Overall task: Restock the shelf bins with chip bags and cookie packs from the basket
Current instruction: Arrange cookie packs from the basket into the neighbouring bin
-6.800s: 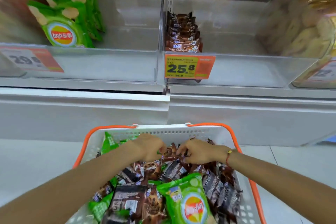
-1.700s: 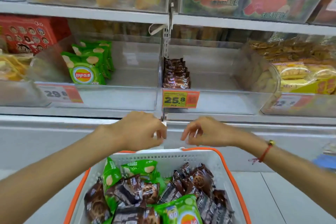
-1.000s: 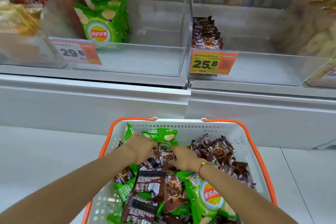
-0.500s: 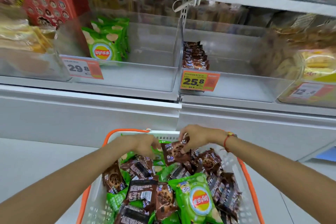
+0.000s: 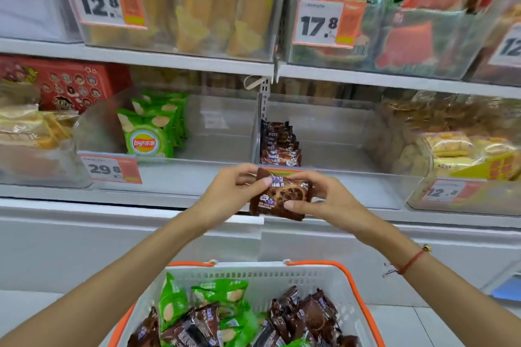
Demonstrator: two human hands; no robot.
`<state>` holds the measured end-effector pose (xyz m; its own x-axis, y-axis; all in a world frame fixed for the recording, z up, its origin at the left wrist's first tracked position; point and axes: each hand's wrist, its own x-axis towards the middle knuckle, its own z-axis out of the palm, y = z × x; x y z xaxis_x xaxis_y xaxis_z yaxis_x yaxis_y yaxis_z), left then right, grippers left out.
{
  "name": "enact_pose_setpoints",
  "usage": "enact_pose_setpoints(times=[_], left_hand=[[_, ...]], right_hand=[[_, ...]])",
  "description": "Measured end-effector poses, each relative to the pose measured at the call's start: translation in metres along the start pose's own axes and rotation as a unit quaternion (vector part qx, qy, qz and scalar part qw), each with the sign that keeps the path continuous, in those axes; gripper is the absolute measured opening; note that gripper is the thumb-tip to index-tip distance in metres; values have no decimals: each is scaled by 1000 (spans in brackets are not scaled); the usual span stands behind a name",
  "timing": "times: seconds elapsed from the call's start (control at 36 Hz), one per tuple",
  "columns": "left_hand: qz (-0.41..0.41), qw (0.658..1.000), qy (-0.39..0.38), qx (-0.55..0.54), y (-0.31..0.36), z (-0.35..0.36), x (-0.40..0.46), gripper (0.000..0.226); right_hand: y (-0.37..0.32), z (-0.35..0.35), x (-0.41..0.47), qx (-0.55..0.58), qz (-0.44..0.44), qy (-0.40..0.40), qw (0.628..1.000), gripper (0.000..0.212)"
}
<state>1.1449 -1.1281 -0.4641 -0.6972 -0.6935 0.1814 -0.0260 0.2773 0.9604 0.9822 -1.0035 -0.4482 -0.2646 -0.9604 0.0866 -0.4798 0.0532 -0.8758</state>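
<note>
Nearest to the person stands the basket (image 5: 282, 280), white with an orange rim, and it serves here as the landmark. Inside it lie green chip bags (image 5: 222, 294) toward its left and middle, and brown cookie packs (image 5: 307, 315) mostly toward its right, all mixed and overlapping. Above the basket, both forearms reach forward, and a red string bracelet (image 5: 410, 263) sits on the right wrist. Higher above the basket, in front of the shelf edge, the two hands hold one brown cookie pack (image 5: 282, 194) between them. The left hand (image 5: 231, 197) pinches the left edge of this pack with curled fingers and thumb. The right hand (image 5: 324, 200) grips the right side, its fingers bent around the wrapper. The pack is tilted a little and stays outside the bins. Beyond the hands, straight behind the basket, a clear bin (image 5: 352, 177) holds a short row of the same brown packs (image 5: 280, 144) at its left side. To the left of that bin, another clear bin (image 5: 197, 169) holds green chip bags (image 5: 152, 132) at its left side, with a price tag (image 5: 111, 169) reading 29.8 on its front. Far above the basket, the upper shelf carries yellow packets (image 5: 197, 8) and red and green packets (image 5: 408, 22), with tags reading 12.8 and 17.8.
</note>
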Motion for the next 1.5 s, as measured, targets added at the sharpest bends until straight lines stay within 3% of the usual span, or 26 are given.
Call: enact_pose_setpoints(times=[0.11,0.19,0.28,0.39,0.5,0.58,0.67,0.83,1.06,1.19,1.42,1.5], left_hand=[[80,996,29,38,24,-2,28,8],[120,978,114,124,26,-6,59,14],[114,954,181,211,21,-8,87,26],[55,940,190,279,9,-6,116,39],[-2,941,207,268,1,0,129,37],[5,953,209,221,-6,1,131,25],[13,957,215,196,-11,-1,133,14],[16,953,226,201,-17,-2,133,19],[30,956,219,195,-18,-1,134,14],[29,955,219,196,-18,-1,133,14],[43,954,222,195,-19,-1,134,11],[40,954,223,198,-18,-1,133,12]], right_hand=[[-16,-22,20,34,-15,37,999,37],[-18,-46,39,52,17,62,997,35],[-9,-73,64,44,48,102,993,36],[12,-106,107,-36,55,180,982,36],[45,-128,156,-220,35,191,956,39],[71,-130,194,-318,39,164,933,38],[89,-123,222,-364,42,150,918,33],[117,-107,248,-415,-39,130,900,32],[114,-106,260,-609,-155,112,770,30],[110,-103,261,-576,-131,84,803,32],[103,-94,265,-578,-138,77,800,31],[100,-93,266,-554,-103,72,823,34]])
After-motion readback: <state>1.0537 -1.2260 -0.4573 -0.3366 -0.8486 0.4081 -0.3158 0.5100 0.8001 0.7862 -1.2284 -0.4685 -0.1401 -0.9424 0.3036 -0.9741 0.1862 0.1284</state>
